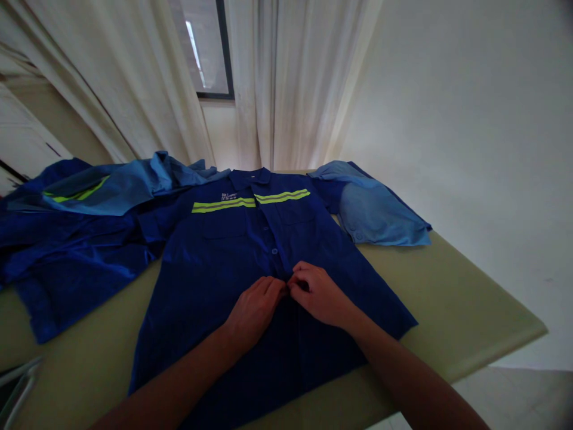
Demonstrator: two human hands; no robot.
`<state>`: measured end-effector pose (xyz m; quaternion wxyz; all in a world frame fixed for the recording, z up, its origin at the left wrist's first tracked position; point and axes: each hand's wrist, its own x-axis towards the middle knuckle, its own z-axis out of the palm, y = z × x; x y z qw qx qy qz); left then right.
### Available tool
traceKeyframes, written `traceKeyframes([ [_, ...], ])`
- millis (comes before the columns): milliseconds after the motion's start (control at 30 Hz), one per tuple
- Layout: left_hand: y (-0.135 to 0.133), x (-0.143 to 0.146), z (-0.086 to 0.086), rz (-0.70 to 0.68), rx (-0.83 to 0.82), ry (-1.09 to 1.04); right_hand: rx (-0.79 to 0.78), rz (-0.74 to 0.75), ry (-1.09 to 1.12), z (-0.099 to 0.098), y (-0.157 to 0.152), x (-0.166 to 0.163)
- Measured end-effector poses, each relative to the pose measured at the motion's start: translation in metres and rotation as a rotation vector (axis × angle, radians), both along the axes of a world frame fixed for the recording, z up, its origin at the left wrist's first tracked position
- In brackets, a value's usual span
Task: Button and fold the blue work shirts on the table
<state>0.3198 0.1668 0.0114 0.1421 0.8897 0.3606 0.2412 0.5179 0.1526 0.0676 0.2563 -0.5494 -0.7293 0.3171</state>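
Observation:
A dark blue work shirt with yellow-green reflective stripes across the chest lies flat, front up, on a pale green table. Its collar points away from me. My left hand and my right hand meet at the shirt's front placket, about halfway down. Both have their fingers curled and pinched on the placket edge at a button. Buttons above the hands look done up. The shirt's right sleeve is folded over, with its lighter blue side showing.
A heap of other blue work garments covers the table's left side, one with a yellow-green stripe. White curtains and a window stand behind the table. A white wall is at the right. The table's right edge drops to a light floor.

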Motion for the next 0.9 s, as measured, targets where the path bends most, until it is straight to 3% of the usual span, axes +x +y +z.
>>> traceKeyframes([
  [233, 0.013, -0.007, 0.017, 0.001, -0.397, -0.145, -0.049, -0.002, 0.067, -0.017, 0.010, 0.006],
  [400, 0.015, -0.007, 0.022, 0.035, -0.538, -0.188, -0.019, -0.011, 0.017, -0.015, 0.009, 0.003],
  [500, 0.011, -0.006, 0.015, 0.055, -0.433, -0.195, -0.014, -0.020, -0.008, -0.011, 0.008, 0.002],
  [733, 0.004, -0.010, 0.005, -0.122, 0.234, -0.027, 0.048, 0.061, -0.179, -0.007, 0.002, 0.001],
  [800, 0.005, -0.010, 0.006, -0.133, 0.272, -0.037, 0.084, 0.082, -0.250, -0.008, 0.000, 0.000],
  [900, 0.006, -0.010, 0.008, -0.093, 0.129, -0.114, 0.114, 0.104, -0.354, -0.010, -0.002, -0.002],
])
